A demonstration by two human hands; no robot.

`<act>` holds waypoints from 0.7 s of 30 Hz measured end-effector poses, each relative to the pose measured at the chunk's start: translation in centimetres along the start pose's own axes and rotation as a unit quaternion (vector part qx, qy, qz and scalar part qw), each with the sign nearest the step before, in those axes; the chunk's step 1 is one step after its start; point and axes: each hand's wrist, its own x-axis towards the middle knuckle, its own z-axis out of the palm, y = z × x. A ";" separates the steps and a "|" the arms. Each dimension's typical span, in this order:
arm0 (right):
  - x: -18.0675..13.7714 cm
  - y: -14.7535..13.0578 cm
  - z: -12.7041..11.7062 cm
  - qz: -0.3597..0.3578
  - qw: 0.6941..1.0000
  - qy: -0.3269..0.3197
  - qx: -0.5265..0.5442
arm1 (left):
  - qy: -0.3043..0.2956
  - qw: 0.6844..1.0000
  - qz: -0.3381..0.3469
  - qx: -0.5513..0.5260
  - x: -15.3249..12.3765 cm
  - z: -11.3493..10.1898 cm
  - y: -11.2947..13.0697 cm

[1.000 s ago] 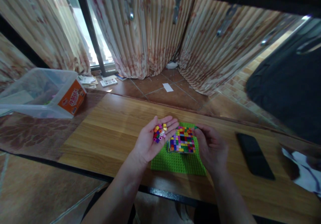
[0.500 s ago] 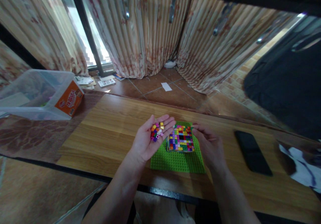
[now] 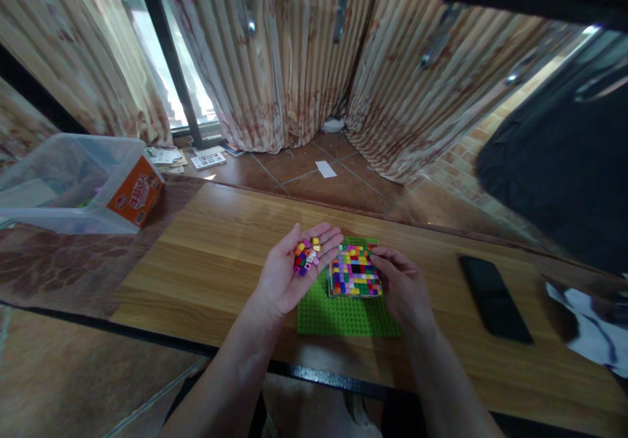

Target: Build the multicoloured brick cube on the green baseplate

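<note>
My left hand (image 3: 284, 274) is held palm up with the fingers stretched out, and a small pile of mixed-colour building bricks (image 3: 306, 256) rests in it. Beside its fingertips is a square block built of many coloured bricks (image 3: 349, 282), with a dark opening in its middle. The block sits on a green studded baseplate (image 3: 343, 317). My right hand (image 3: 405, 287) has its thumb and fingers pinched together at the block's upper right corner. Whatever is between those fingertips is too small and hidden to make out.
A clear plastic bin (image 3: 73, 183) with an orange label stands at the left. On the wooden table (image 3: 206, 248), a black phone (image 3: 494, 299) lies to the right, with crumpled white paper (image 3: 593, 327) beyond it. Curtains (image 3: 294, 65) hang behind the table.
My right hand has moved slightly left, with its fingertips now over the block's upper right corner. The left hand with its bricks has stayed nearly still.
</note>
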 end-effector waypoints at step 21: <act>0.6 0.2 1.0 0.002 0.999 -0.013 0.032 | 0.016 1.000 0.001 0.006 0.3 -0.1 -0.3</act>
